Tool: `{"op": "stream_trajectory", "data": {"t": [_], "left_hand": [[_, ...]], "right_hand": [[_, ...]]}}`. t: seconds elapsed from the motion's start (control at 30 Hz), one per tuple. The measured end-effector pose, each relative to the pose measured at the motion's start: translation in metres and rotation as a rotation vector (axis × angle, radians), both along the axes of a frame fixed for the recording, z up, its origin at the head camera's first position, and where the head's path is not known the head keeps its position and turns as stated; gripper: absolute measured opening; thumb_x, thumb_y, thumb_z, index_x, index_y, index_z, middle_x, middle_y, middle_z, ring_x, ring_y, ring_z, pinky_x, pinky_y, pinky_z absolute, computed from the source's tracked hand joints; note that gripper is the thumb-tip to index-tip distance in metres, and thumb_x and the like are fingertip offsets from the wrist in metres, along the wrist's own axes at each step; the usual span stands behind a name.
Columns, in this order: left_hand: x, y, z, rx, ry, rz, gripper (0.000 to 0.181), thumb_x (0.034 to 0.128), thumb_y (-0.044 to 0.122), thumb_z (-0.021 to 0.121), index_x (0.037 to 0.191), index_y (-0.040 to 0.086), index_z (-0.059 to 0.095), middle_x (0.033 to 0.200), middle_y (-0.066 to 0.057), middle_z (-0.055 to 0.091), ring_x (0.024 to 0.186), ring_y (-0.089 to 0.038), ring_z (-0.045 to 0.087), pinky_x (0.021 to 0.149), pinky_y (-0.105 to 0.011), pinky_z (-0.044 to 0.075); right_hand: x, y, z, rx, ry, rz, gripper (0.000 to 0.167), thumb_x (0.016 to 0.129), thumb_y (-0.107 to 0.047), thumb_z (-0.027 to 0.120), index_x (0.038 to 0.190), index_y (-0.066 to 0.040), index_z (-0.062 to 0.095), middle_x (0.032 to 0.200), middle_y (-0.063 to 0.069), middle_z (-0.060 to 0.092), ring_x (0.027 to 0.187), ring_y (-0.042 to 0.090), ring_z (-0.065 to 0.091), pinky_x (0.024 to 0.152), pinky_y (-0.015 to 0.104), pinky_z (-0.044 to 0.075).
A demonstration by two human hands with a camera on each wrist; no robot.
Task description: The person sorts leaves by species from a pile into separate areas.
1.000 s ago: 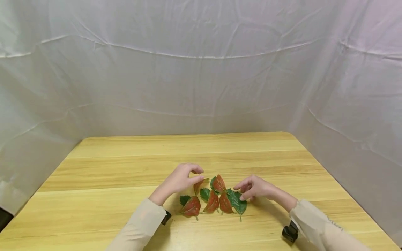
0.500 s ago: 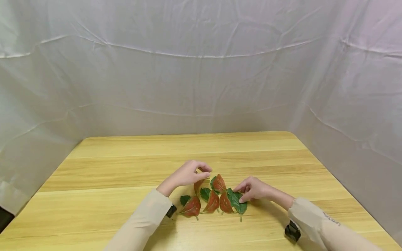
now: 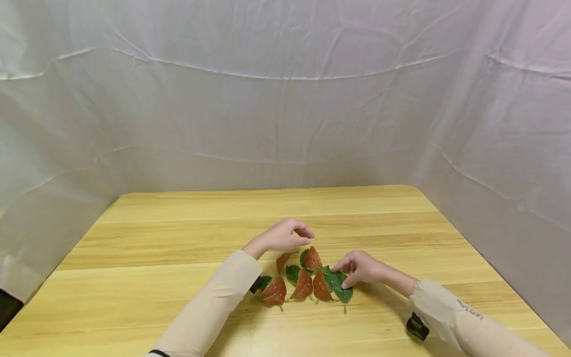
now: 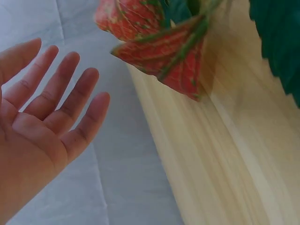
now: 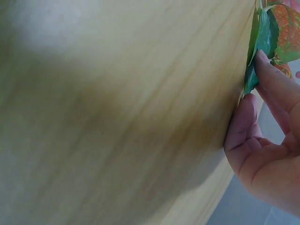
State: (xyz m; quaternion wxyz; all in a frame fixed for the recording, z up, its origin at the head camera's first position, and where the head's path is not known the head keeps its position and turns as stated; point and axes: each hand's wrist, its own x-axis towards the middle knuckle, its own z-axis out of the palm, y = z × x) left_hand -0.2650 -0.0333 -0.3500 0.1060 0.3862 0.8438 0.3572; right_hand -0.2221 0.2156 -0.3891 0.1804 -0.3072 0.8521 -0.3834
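Observation:
In the head view, several red leaves [image 3: 304, 285] and green leaves [image 3: 341, 286] with serrated edges and short stems lie grouped on the table. My left hand [image 3: 285, 235] hovers just beyond the back-left leaves, apart from them, with its fingers loosely bent and nothing in them. Its spread fingers show in the left wrist view, beside a red leaf [image 4: 164, 54]. At the right end of the group, my right hand [image 3: 363, 267] pinches a green leaf between thumb and fingers. The right wrist view shows that green leaf [image 5: 266, 35] at the fingertips.
Beneath the leaves is a wood-grain table [image 3: 178, 238]. Pale wrinkled sheeting [image 3: 276, 124] hangs along its back and sides. A dark wrist camera [image 3: 417, 327] sits at the right cuff. Small dark specks lie near the left forearm.
My left hand has moved right and away from me, past the back-left red leaf. My right thumb and fingers have closed on the green leaf, which has shifted slightly.

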Motion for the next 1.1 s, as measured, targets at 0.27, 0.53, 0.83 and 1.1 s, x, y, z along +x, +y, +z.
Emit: {"op": "stream_trajectory", "data": {"t": [0.27,0.53,0.83,1.1], "left_hand": [[-0.011,0.003,-0.006,-0.019,-0.111,-0.092,0.018,0.0833,0.009,0.062,0.098,0.000,0.065,0.099,-0.005,0.062,0.096,-0.020,0.053,0.081,-0.030,0.043],[-0.017,0.012,-0.017,-0.056,-0.147,-0.152,0.022,0.0748,-0.003,0.068,0.096,0.000,0.061,0.094,-0.005,0.060,0.096,-0.022,0.055,0.083,-0.030,0.044],[-0.018,0.017,-0.021,-0.193,-0.176,-0.122,0.047,0.0699,-0.002,0.074,0.113,0.000,0.055,0.099,-0.004,0.057,0.089,-0.018,0.053,0.075,-0.026,0.045],[-0.016,0.016,-0.019,-0.284,-0.145,-0.088,0.016,0.0701,0.001,0.074,0.076,0.006,0.060,0.069,0.003,0.047,0.061,-0.011,0.040,0.055,-0.020,0.035]], "right_hand": [[0.000,0.001,0.000,0.003,0.014,0.007,0.036,0.067,0.000,0.075,0.100,0.009,0.064,0.072,0.005,0.053,0.046,0.001,0.035,0.043,0.017,0.034],[0.000,0.001,0.000,0.011,0.019,0.009,0.036,0.066,-0.002,0.076,0.099,0.008,0.065,0.069,0.004,0.052,0.046,0.001,0.036,0.043,0.017,0.035],[0.000,0.000,-0.003,0.004,0.024,0.014,0.035,0.067,-0.002,0.076,0.098,0.008,0.065,0.066,0.003,0.051,0.046,0.001,0.034,0.042,0.017,0.033],[0.000,-0.002,-0.002,-0.004,0.028,0.022,0.034,0.066,-0.001,0.075,0.097,0.009,0.065,0.065,0.001,0.051,0.045,0.001,0.034,0.042,0.017,0.033]]}}
